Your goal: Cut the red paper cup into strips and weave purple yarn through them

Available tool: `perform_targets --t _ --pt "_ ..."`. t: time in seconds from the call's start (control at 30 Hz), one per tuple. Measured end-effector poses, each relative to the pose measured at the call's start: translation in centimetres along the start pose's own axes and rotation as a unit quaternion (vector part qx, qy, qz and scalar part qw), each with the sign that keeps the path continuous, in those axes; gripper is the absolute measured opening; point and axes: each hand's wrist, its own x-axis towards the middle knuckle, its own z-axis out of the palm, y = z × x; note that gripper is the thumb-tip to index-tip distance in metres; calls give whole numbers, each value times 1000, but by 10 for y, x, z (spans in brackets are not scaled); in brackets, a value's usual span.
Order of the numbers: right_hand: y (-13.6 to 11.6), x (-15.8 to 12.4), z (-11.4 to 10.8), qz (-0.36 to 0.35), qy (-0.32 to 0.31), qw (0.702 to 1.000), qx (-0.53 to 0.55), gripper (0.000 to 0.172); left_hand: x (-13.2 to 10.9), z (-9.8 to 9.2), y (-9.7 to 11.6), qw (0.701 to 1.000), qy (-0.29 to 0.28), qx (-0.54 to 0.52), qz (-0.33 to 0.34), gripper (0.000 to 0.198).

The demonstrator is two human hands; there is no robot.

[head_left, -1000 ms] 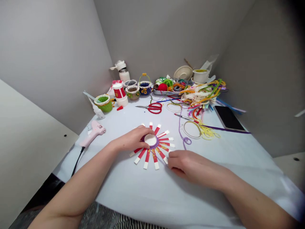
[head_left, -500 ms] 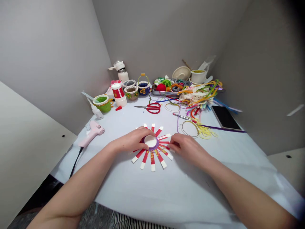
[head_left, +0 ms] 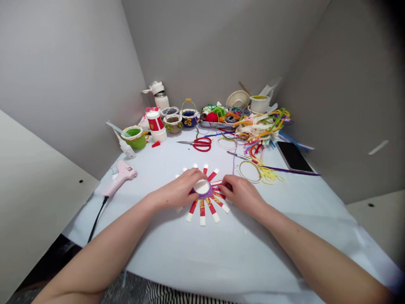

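Two hands on one piece, one each side. Left hand (head_left: 179,190) holds the left side of it, thumb on the near edge and fingers over the far edge of the white disc (head_left: 201,186) at the hub. Right hand (head_left: 243,192): fingers bunched narrow at the right-hand strips; can't tell if they're closed on a strip, yarn or nothing.

Key relation: the fan of red-and-white strips (head_left: 202,207) lies flat on the table between the hands. No single long axis, it's radial. Hub is to the right of the left hand, to the left of the right fingertips. Left is nearer the hub, right sits out along the strips. The strips by the right fingertips run roughly sideways, hub to hand; near-side ones point at the wearer. Purple ring (head_left: 207,195) goes around the disc.

Purple yarn (head_left: 234,162) runs back from just behind the right hand; its near end is hidden there. Beyond, right: hoop (head_left: 242,171), pen (head_left: 242,157), yellow yarn (head_left: 272,174). Farther back: scissors (head_left: 202,147), blades pointing left. Well off left: pink glue gun (head_left: 118,179).
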Motion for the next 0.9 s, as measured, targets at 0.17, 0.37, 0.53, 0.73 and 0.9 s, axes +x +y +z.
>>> perform_targets --t 0.17,0.37,0.53,0.73,0.9 --pt "0 0 1 3 -2 1000 -9 16 3 13 7 997 52 22 -57 41" --pt "-2 1 0 9 -7 1000 -11 14 9 28 7 988 105 35 -108 37" --pt "1 -1 -5 -19 -13 1000 3 15 9 27 8 989 87 45 -112 36" --pt "13 -2 -12 -71 -21 996 56 13 7 9 8 997 27 35 -65 33" --pt "2 -13 -26 -144 -69 984 77 18 4 -4 -1 999 -40 25 21 31"
